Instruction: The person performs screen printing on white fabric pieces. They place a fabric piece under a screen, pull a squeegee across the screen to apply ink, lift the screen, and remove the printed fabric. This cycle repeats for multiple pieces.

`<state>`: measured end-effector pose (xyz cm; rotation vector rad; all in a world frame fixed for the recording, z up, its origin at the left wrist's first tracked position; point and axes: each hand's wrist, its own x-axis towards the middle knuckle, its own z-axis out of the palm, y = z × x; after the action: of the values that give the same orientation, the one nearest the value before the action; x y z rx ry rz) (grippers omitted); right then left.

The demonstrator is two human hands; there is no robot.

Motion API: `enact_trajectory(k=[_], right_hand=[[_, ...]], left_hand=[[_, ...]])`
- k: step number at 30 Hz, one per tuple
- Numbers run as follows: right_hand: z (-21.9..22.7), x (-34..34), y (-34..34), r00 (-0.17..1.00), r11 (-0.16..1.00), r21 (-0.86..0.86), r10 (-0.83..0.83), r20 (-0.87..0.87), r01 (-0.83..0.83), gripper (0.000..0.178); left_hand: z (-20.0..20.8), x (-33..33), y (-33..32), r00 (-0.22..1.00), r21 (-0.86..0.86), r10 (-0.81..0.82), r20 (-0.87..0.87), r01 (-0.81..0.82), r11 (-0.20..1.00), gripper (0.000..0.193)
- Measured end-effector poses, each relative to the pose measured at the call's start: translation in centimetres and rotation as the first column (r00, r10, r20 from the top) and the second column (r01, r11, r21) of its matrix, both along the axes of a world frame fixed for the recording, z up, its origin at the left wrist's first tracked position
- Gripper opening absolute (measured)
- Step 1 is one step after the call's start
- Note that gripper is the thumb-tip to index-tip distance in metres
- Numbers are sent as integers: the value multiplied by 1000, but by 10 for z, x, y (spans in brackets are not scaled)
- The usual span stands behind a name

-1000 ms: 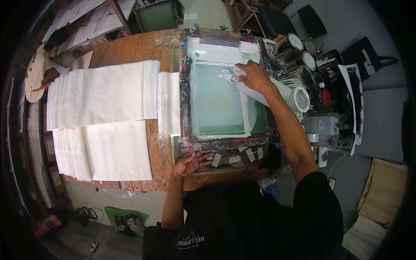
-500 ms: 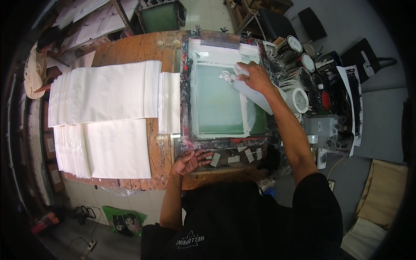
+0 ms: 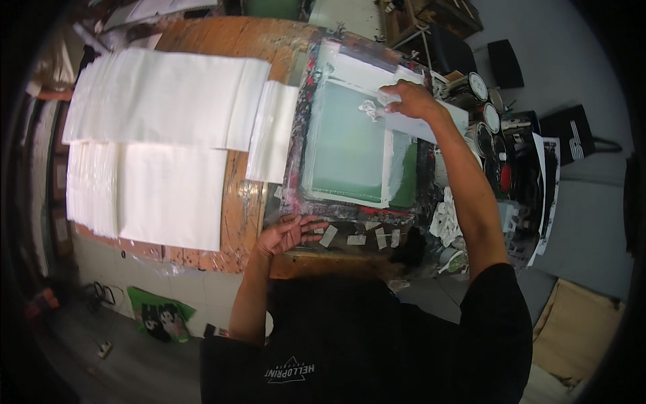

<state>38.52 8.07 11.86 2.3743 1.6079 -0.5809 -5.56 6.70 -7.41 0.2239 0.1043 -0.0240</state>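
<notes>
On the wooden table lies a screen-printing frame (image 3: 294, 178) with pale green mesh (image 3: 346, 138) and a paint-stained rim. My right hand (image 3: 412, 99) is over the mesh's upper right, fingers closed on a crumpled white wad (image 3: 368, 110), a tissue or rag. A flat white piece (image 3: 420, 126) sticks out under that hand and wrist; whether it is also held I cannot tell. By the frame's near left corner rests my left hand (image 3: 289, 234), open, fingers stretched along the near rim, nothing visible in it.
Stacks of white folded bags or sheets (image 3: 171, 195) cover the table's left. Small tape strips (image 3: 356, 239) line the near edge. Paint cans (image 3: 481, 138) and a crumpled white cloth (image 3: 446, 219) crowd the right. Another person's arm (image 3: 54, 93) shows far left.
The whole view has shifted and tilted. My right hand and the wad stay over almost the same part of the mesh. The left hand keeps its place by the near rim.
</notes>
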Motion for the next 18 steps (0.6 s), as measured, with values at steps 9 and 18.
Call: enact_trajectory(k=[9, 18], right_hand=[[-10, 13, 35, 989, 986, -104, 140, 56, -133, 57], [-1, 21, 2, 1000, 999, 41, -3, 7, 3, 62]], left_hand=[[9, -1, -3, 996, 35, 42, -81, -39, 999, 45], [3, 2, 0, 999, 7, 14, -37, -14, 1000, 42]])
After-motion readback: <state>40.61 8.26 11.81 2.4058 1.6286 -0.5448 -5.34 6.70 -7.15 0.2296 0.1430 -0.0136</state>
